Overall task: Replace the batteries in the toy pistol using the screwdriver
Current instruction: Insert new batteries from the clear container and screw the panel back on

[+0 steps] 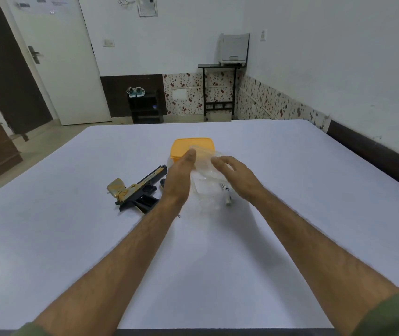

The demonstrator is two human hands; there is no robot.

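Crinkling clear plastic bag (205, 170), both hands

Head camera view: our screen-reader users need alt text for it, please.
Two bare hands, left hand and right hand, hold a clear plastic bag above a white table. A gold and black toy pistol lies to the left, and a container with an orange lid stands behind the bag.
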